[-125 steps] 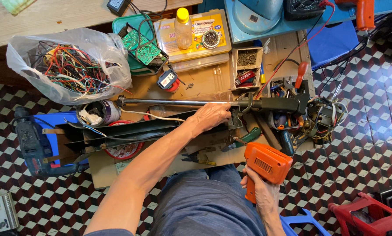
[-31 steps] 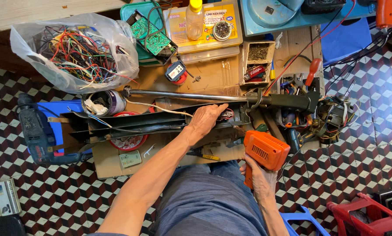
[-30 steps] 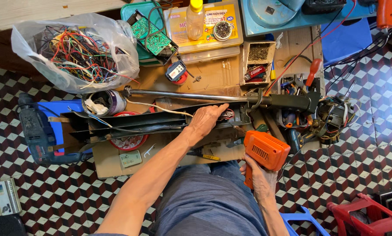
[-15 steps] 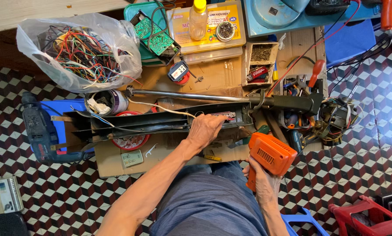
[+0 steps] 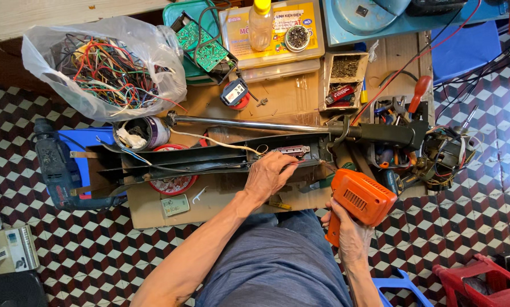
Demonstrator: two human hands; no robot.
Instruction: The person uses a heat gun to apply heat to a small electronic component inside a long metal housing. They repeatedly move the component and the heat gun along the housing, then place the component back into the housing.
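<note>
Right hand point(image 5: 350, 239) wrapped tight around the handle of an orange power drill point(image 5: 362, 198), held just off the cardboard's near edge, not yet brought to the work. Left hand point(image 5: 272, 173) lies fingers-down on the opened black housing point(image 5: 209, 159) by its small switch block point(image 5: 292, 150). Housing lies open, wires loose: work looks mid-way.

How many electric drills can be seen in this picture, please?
2. An orange drill is held in the right hand, near the long black housing that the left hand touches. A dark drill lies on the floor at left. Others may be hidden among the clutter.
</note>
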